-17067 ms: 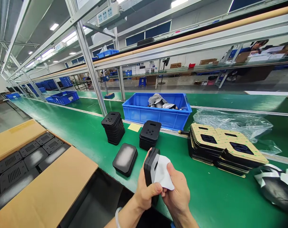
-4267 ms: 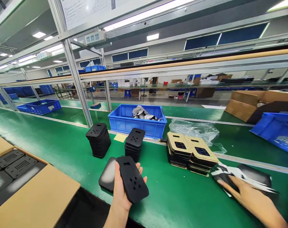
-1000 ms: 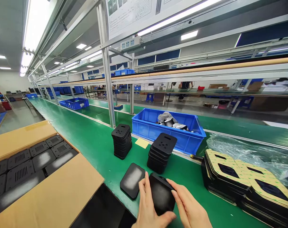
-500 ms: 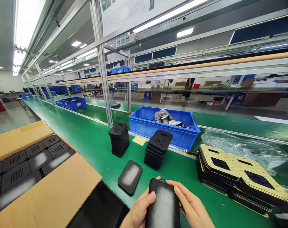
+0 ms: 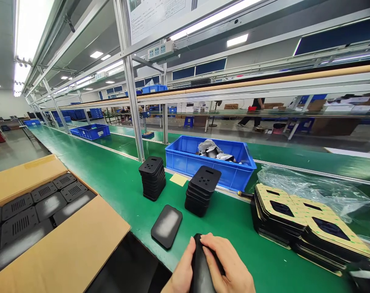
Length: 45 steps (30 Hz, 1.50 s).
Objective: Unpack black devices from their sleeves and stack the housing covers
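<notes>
A black plastic cover (image 5: pixel 201 268) is gripped at the bottom of the view, tilted on its side. My left hand (image 5: pixel 182 272) is closed along its left edge, thumb near the top end. Across its upper right side, my right hand (image 5: pixel 226 262) presses with bent fingers. One similar black cover (image 5: pixel 166 226) lies flat on the green bench just beyond. Behind it stand two stacks of black covers, the left stack (image 5: pixel 152 179) and the right stack (image 5: pixel 202 191), with slots and small holes on top.
An open cardboard box (image 5: pixel 90 240) of black covers is at left. Stacked adhesive-backed sheets (image 5: pixel 297 215) and clear plastic film (image 5: pixel 319 187) lie at right. A blue bin (image 5: pixel 203 156) with crumpled scraps, a yellow note (image 5: pixel 178 179) and a screwdriver (image 5: pixel 245 195) sit behind. A person (image 5: pixel 254 112) is far off.
The held cover has turned from facing me to edge-on. My right hand has moved left over its top, fingers folding round it. The distant person has shifted right.
</notes>
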Tool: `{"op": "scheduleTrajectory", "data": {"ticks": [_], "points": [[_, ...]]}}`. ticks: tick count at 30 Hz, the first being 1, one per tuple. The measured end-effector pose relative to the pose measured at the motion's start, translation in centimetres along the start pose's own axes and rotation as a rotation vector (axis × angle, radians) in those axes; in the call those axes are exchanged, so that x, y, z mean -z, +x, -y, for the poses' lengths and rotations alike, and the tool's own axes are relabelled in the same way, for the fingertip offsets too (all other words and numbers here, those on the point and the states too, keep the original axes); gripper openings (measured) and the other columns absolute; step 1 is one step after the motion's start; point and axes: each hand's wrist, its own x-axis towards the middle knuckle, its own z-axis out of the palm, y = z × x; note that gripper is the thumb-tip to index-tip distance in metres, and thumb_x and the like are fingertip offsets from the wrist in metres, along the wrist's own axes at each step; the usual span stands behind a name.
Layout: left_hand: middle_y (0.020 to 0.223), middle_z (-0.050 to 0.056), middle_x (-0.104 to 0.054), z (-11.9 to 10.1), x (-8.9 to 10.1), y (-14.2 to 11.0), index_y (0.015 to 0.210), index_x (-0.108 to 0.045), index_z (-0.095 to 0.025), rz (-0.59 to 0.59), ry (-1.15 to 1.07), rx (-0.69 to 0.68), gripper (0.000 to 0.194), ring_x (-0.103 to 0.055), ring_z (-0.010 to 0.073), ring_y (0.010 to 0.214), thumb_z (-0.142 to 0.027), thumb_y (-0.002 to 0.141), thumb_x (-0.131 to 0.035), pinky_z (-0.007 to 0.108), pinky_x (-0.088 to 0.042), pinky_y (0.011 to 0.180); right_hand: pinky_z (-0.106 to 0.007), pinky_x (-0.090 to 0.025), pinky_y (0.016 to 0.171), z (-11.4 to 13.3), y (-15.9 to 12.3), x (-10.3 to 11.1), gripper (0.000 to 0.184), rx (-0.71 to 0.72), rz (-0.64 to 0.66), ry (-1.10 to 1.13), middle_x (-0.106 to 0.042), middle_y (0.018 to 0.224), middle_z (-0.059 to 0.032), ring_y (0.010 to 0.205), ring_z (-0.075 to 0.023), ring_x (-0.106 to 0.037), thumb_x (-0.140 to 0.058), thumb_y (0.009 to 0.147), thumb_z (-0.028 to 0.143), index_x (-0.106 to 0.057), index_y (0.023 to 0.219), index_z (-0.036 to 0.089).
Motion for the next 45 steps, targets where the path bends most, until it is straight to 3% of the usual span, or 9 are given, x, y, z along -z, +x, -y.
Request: {"op": "scheduleTrajectory", "data": {"ticks": [6, 12, 16, 22, 30, 35, 42, 45], "points": [[0.138, 0.009, -0.06, 0.4, 0.0, -0.2, 0.126, -0.065, -0.015, -0.06, 0.174, -0.097, 0.058, -0.034, 0.0273, 0.144, -0.056, 0.084, -0.063, 0.036, -0.014, 0.124, -0.032, -0.057, 0.085, 0.3, 0.0, -0.4, 0.024, 0.095, -0.029, -0.132, -0.07, 0.1, -0.0066, 0.092, -0.019, -0.068, -0.05, 0.093, 0.01, -0.059, 0.113, 0.02], [0.128, 0.015, -0.065, 1.0, -0.7, -0.9, 0.125, -0.064, -0.008, -0.117, 0.216, -0.115, 0.064, -0.043, 0.031, 0.138, -0.059, 0.087, -0.057, 0.043, -0.02, 0.121, -0.024, -0.055, 0.073, 0.6, -0.4, -0.5, 0.013, -0.155, 0.008, -0.033, -0.065, 0.09, -0.0027, 0.081, -0.0149, -0.066, -0.045, 0.099, 0.021, -0.057, 0.099, 0.024], [0.123, 0.016, -0.068, 1.6, -0.2, -0.8, 0.123, -0.066, -0.009, -0.166, 0.194, -0.089, 0.067, -0.043, 0.033, 0.137, -0.063, 0.082, -0.062, 0.044, -0.023, 0.12, -0.022, -0.053, 0.066, 0.0, -0.6, -0.7, 0.013, -0.318, 0.087, 0.071, -0.064, 0.085, 0.0002, 0.072, -0.0134, -0.064, -0.046, 0.098, 0.028, -0.057, 0.092, 0.025], [0.123, 0.016, -0.068, 2.4, 1.0, -0.2, 0.12, -0.068, -0.01, -0.163, 0.086, -0.045, 0.069, -0.048, 0.0326, 0.134, -0.065, 0.078, -0.063, 0.04, -0.025, 0.119, -0.017, -0.052, 0.059, -0.8, -0.7, -1.2, 0.016, -0.393, 0.11, 0.149, -0.064, 0.076, 0.0032, 0.063, -0.011, -0.064, -0.046, 0.098, 0.032, -0.057, 0.088, 0.024], [0.11, 0.013, -0.074, 1.9, 0.7, -0.5, 0.112, -0.073, -0.012, -0.167, 0.038, -0.062, 0.061, -0.054, 0.0323, 0.129, -0.061, 0.076, -0.069, 0.042, -0.025, 0.12, -0.015, -0.052, 0.07, -0.8, -1.8, -1.9, 0.009, -0.425, 0.053, 0.13, -0.07, 0.087, 0.0045, 0.071, -0.0105, -0.068, -0.059, 0.094, 0.034, -0.064, 0.092, 0.027], [0.123, 0.013, -0.069, 2.4, 1.4, -0.6, 0.113, -0.072, -0.012, -0.223, 0.042, -0.113, 0.059, -0.045, 0.0306, 0.137, -0.059, 0.078, -0.069, 0.039, -0.023, 0.121, -0.02, -0.052, 0.077, -0.6, -2.5, -2.4, 0.011, -0.384, 0.053, 0.134, -0.069, 0.09, 0.003, 0.08, -0.0132, -0.068, -0.054, 0.096, 0.031, -0.065, 0.092, 0.028], [0.127, 0.013, -0.067, 3.2, 2.1, -0.8, 0.113, -0.072, -0.011, -0.3, 0.121, -0.017, 0.06, -0.043, 0.0332, 0.137, -0.06, 0.08, -0.065, 0.042, -0.023, 0.121, -0.018, -0.051, 0.065, -0.8, -2.3, -2.4, 0.012, -0.374, 0.111, 0.163, -0.064, 0.08, 0.0028, 0.068, -0.0112, -0.063, -0.049, 0.097, 0.026, -0.057, 0.088, 0.025], [0.123, 0.013, -0.069, 3.1, 2.0, -0.8, 0.113, -0.072, -0.012, -0.282, 0.142, -0.019, 0.059, -0.043, 0.0324, 0.138, -0.06, 0.081, -0.064, 0.042, -0.02, 0.122, -0.018, -0.053, 0.062, -1.2, -2.3, -2.2, 0.016, -0.353, 0.142, 0.196, -0.063, 0.077, 0.0027, 0.066, -0.0111, -0.063, -0.045, 0.098, 0.027, -0.055, 0.087, 0.024]]}}
